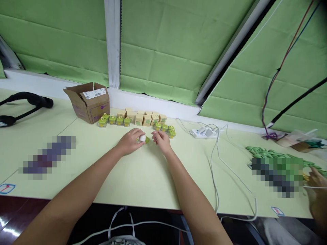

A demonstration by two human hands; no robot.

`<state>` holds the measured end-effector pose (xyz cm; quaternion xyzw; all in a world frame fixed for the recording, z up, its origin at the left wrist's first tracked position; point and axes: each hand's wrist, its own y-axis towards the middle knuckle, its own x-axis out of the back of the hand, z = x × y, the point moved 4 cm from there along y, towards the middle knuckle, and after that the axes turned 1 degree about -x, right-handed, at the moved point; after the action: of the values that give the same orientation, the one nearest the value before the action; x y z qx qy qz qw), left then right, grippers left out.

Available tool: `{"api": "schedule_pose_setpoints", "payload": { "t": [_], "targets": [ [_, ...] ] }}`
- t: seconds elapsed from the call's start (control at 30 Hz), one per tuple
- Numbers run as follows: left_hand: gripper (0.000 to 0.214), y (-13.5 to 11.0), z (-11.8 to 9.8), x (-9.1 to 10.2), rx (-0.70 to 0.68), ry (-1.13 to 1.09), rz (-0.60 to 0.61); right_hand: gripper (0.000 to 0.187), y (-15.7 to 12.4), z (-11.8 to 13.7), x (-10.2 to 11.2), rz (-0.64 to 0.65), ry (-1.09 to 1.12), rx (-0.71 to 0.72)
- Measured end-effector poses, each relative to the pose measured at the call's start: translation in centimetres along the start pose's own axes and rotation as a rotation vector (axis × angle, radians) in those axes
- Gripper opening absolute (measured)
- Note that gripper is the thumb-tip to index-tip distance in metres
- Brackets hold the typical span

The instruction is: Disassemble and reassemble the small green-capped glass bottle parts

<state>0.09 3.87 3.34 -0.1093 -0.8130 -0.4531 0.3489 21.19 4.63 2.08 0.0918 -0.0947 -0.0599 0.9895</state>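
Note:
My left hand is closed around a small yellow-green jar with a white round cap on the pale green table. My right hand sits just right of it, fingers curled in a pinch near the jar; what they hold is too small to tell. Behind the hands stands a row of small green jars, several tan little boxes, and a few more green jars.
An open cardboard carton stands at the back left. A white power strip with cables lies at the right. Green lanyards and another person's hand are at the far right. A black handle lies far left.

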Motion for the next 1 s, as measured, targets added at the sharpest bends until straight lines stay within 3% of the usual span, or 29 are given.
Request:
{"api": "schedule_pose_setpoints", "payload": {
  "t": [0.1, 0.17, 0.57, 0.83, 1.0],
  "targets": [
    [0.022, 0.2, -0.7, 0.4, -0.018, 0.0, -0.096, 0.041, -0.9, 0.8, -1.7, 0.235, 0.194, -0.076],
    [0.019, 0.2, -1.1, 0.4, -0.037, -0.002, -0.135, 0.042, -1.3, 1.1, -2.4, 0.307, 0.257, -0.08],
    [0.033, 0.1, -1.8, 0.7, -0.048, -0.107, -0.059, 0.042, -1.1, 0.2, -2.9, 0.281, 0.399, -0.147],
    [0.037, -0.1, 0.8, -1.3, 0.331, -0.533, -0.171, 0.044, -1.0, 0.1, -2.8, 0.264, 0.391, -0.131],
    [0.057, -0.3, 2.3, -2.5, 0.505, -0.776, -0.159, 0.046, -1.0, 0.2, -2.7, 0.251, 0.405, -0.131]
  ]
}}
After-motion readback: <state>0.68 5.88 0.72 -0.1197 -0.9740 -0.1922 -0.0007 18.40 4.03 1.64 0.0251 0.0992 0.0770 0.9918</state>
